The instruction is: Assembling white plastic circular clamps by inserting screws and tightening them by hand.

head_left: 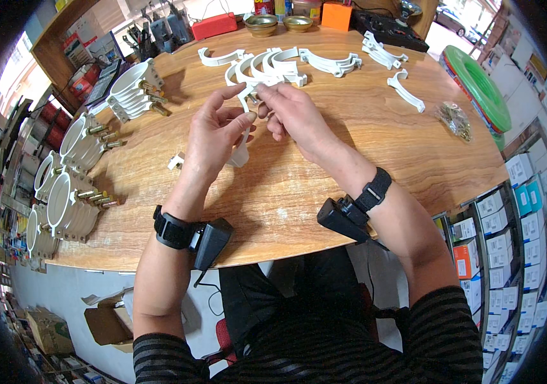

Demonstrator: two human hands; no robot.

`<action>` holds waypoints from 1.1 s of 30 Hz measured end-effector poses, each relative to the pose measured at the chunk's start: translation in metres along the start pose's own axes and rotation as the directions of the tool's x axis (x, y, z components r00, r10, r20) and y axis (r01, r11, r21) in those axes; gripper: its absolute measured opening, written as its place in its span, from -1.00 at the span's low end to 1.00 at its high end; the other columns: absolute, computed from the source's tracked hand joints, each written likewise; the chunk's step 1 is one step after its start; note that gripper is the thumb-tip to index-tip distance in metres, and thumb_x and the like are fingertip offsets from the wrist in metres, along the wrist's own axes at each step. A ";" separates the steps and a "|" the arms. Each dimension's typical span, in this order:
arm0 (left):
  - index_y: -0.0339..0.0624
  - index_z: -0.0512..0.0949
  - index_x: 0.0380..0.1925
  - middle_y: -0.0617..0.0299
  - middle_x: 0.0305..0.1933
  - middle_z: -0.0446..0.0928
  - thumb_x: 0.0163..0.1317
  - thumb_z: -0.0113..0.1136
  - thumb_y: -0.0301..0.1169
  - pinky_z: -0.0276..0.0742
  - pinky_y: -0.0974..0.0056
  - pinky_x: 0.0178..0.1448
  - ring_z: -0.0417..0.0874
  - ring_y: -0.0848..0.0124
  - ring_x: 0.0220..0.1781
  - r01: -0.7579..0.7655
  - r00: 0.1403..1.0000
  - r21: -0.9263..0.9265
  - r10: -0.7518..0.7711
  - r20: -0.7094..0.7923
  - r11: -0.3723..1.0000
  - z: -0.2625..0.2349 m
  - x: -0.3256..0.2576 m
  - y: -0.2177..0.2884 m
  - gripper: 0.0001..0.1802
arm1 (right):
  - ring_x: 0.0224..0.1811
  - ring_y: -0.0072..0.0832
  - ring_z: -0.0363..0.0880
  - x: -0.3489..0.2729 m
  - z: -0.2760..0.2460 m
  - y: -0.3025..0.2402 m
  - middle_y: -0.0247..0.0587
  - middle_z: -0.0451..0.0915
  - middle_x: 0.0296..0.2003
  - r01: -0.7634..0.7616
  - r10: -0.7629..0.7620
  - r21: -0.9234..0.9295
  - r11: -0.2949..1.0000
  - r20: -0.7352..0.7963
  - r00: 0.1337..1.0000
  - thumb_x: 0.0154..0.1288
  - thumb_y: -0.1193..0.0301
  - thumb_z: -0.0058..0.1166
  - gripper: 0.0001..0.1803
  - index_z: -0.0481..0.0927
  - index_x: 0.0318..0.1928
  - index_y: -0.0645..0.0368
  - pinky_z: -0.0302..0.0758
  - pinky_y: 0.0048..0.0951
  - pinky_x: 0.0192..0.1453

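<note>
My left hand (213, 131) holds a white curved plastic clamp half (240, 153) above the wooden table (350, 153); the piece hangs down below my palm. Close beside it, my right hand (293, 114) pinches a small metal screw or nut (253, 99) at the clamp's upper end, fingertips touching those of the left hand. Just beyond my hands lies a pile of loose white clamp halves (273, 64). A small white piece (175, 161) lies on the table left of my left hand.
Assembled white clamps with brass bolts (72, 205) line the table's left edge, more at the back left (134, 89). A bag of screws (454, 120) and a green hose coil (481, 89) sit right. Metal bowls (262, 24), red and orange boxes stand at back.
</note>
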State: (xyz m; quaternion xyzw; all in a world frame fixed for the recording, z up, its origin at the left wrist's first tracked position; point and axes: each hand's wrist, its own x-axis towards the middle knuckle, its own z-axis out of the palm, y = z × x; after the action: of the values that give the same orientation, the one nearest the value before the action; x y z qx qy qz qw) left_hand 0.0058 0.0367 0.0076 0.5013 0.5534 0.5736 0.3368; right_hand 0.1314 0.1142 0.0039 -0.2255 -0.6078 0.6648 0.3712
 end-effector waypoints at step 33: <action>-0.15 0.32 0.04 0.19 -0.42 0.54 0.10 0.10 -0.54 0.34 0.52 -0.47 0.50 0.59 -0.44 -0.018 1.000 -0.005 0.018 -0.019 1.000 -0.001 0.002 -0.005 -0.55 | -0.70 -0.71 0.30 0.002 -0.005 0.009 -0.35 0.43 -0.56 -0.116 0.100 0.174 0.978 0.102 0.990 0.22 0.25 -0.03 -0.72 0.45 -0.35 0.27 0.27 -0.67 -0.71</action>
State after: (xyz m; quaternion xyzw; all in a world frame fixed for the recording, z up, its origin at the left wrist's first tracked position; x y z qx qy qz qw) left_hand 0.0038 0.0395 0.0030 0.4999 0.5505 0.5829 0.3276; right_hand 0.1318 0.1188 -0.0053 -0.1926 -0.5489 0.7458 0.3246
